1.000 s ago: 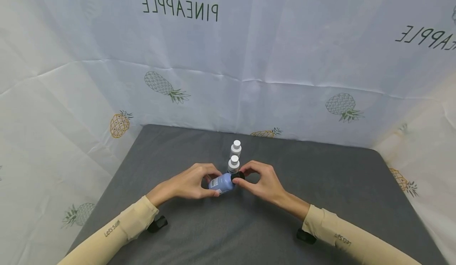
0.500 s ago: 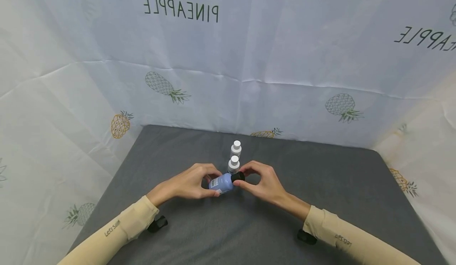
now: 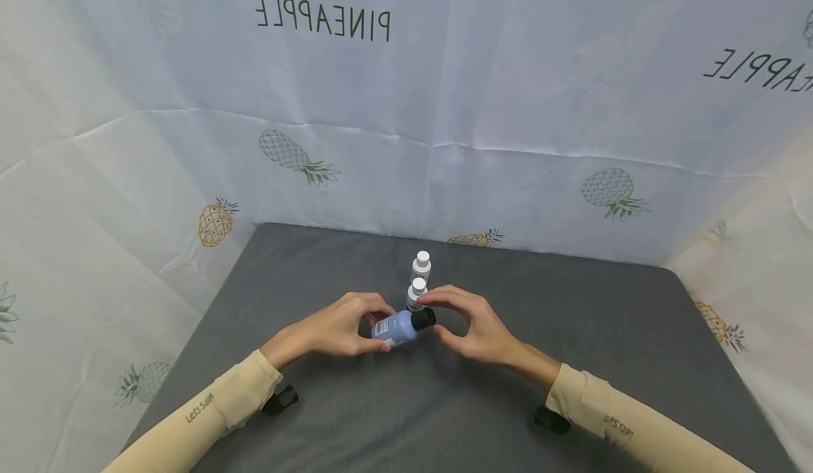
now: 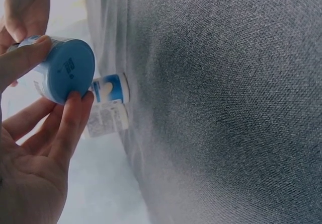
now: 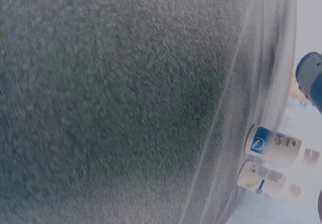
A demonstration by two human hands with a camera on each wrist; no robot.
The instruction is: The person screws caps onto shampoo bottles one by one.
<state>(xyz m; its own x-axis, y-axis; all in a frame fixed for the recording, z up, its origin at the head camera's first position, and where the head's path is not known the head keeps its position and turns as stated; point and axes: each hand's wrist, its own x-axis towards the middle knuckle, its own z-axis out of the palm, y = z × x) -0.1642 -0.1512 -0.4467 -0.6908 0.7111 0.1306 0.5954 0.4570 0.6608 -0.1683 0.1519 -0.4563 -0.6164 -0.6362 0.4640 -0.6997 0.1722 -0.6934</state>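
Note:
My left hand (image 3: 346, 323) grips a blue bottle (image 3: 394, 328) round its lower part, thumb on the near side and fingers on the far side. The bottle is tilted, its black cap (image 3: 423, 318) pointing right. In the left wrist view, the blue bottle's round base (image 4: 71, 70) faces the camera, off the table, with fingertips at its edge. My right hand (image 3: 479, 328) stands just right of the cap, thumb and fingers spread around it with a gap. Two white bottles with white caps, a nearer one (image 3: 416, 295) and a farther one (image 3: 421, 268), stand upright behind the blue bottle.
A dark grey cloth (image 3: 559, 332) covers the table. Behind it and at both sides hangs a white curtain (image 3: 508, 106) printed with pineapples. Black wrist devices, one at the left cuff (image 3: 280, 400) and one at the right cuff (image 3: 551, 420), sit under the sleeves.
My right thumb and fingers have let go of the black cap and spread apart, and the hand has shifted slightly right. The left hand and the blue bottle have barely moved.

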